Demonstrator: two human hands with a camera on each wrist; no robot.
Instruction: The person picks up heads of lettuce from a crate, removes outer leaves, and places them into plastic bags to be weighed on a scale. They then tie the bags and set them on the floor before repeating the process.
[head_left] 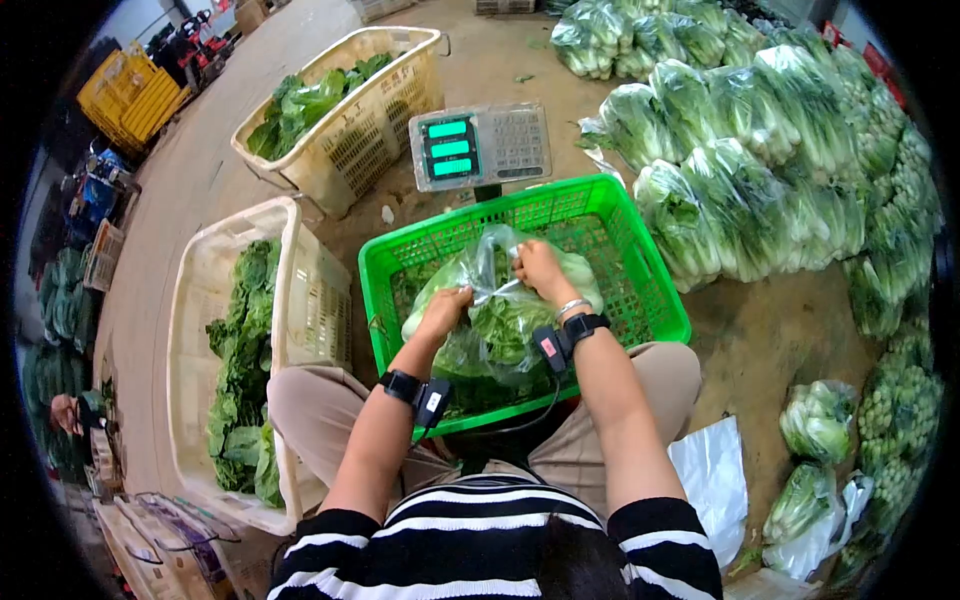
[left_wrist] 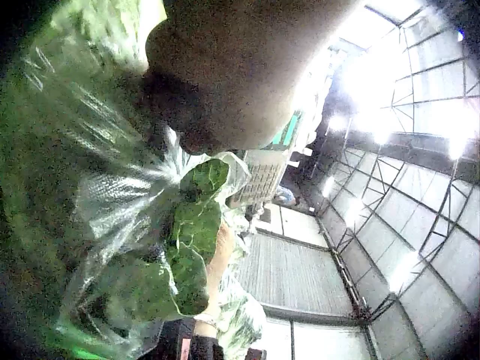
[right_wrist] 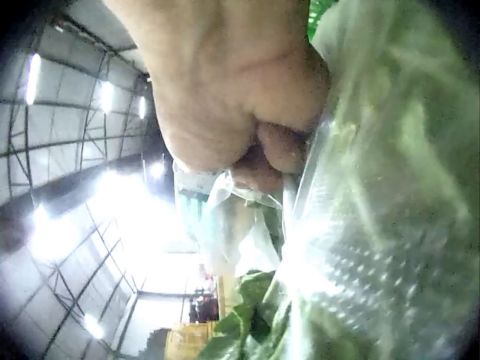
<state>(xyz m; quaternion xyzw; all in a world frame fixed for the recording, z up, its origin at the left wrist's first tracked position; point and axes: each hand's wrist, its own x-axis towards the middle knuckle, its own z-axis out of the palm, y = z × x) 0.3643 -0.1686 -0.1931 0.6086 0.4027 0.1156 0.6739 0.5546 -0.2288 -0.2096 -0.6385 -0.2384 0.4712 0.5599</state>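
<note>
A clear plastic bag of leafy lettuce [head_left: 508, 335] lies in the green plastic basket [head_left: 372, 300]. On the left side of the bag's gathered plastic, my left hand [head_left: 445, 310] pinches it in curled fingers. My right hand [head_left: 541, 268] grips the plastic on the other side, the fingers bent inward. Between both hands the film is pulled into a tight, narrow twist. In the right wrist view, the stretched plastic [right_wrist: 300, 255] runs from under the curled fingers. Lettuce leaves [left_wrist: 191, 240] stick out beside the gathered film in the left wrist view.
A scale display [head_left: 480, 146] with lit green readouts stands just behind the basket. Cream crates [head_left: 285, 360] of loose greens stand on the left, another crate [head_left: 385, 125] behind. Bagged greens [head_left: 740, 200] are piled along the right. White plastic bags [head_left: 712, 480] lie by the right knee.
</note>
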